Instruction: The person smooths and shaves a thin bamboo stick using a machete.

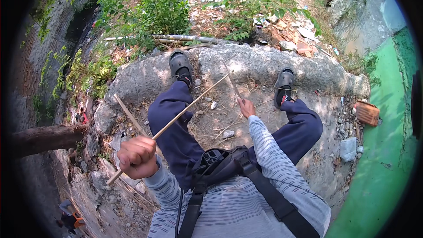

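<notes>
My left hand (137,156) is closed in a fist around a long thin wooden stick (189,105), which slants up to the right, its short end poking out below the fist. My right hand (247,107) grips a knife (232,80) with a long narrow blade pointing up and away. The blade's middle lies close to the stick's far tip; whether they touch I cannot tell. A second, thicker stick (130,114) runs down towards my left fist; I cannot tell whether it is held or lies behind it.
A low stone kerb (264,64) runs under my shoes. Beyond it stand leafy bushes (165,11) and a heap of broken tiles (293,35). An orange brick (367,113) and a whitish block (348,149) lie by the green strip (370,185). A log (48,139) juts in at left; a person (68,218) is at lower left.
</notes>
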Demonstrator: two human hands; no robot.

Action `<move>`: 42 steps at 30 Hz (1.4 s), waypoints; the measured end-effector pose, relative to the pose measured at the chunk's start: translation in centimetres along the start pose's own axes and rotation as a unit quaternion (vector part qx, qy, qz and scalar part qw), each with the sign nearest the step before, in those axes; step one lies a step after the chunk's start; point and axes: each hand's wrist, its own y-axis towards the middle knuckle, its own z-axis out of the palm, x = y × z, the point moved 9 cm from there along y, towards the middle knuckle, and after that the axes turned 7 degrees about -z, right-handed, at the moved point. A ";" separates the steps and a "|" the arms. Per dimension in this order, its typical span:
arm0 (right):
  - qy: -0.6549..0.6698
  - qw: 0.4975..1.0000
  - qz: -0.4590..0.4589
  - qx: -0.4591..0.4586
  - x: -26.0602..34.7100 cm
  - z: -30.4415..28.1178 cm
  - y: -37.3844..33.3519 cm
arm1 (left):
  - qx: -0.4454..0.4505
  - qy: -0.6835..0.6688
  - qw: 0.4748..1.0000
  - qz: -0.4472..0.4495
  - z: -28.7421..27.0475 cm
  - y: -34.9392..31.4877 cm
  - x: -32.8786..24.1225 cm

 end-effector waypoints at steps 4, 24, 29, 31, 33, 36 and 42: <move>0.021 0.999 0.020 -0.023 -1.5 0.2 0.1 | -0.007 -0.003 1.000 -0.016 0.3 0.0 0.3; 0.048 0.993 0.103 0.024 -1.7 0.9 0.5 | -0.002 0.007 1.000 -0.010 -0.2 0.3 0.1; 0.045 0.997 0.060 0.024 -1.0 0.6 -0.7 | -0.013 0.005 1.000 -0.010 -0.2 0.0 -0.2; 0.035 0.996 0.061 0.047 -1.6 1.0 -0.8 | 0.002 0.009 1.000 -0.010 0.3 0.2 -0.1; 0.045 0.994 0.095 0.042 -2.5 1.0 0.2 | 0.008 -0.003 1.000 -0.010 0.5 0.4 0.2; 0.045 0.993 0.103 0.026 -2.8 1.3 0.1 | 0.012 0.001 1.000 -0.013 0.8 0.4 0.3; 0.045 0.997 0.051 0.034 -1.8 2.2 -0.8 | 0.008 0.020 1.000 -0.016 0.3 0.2 0.0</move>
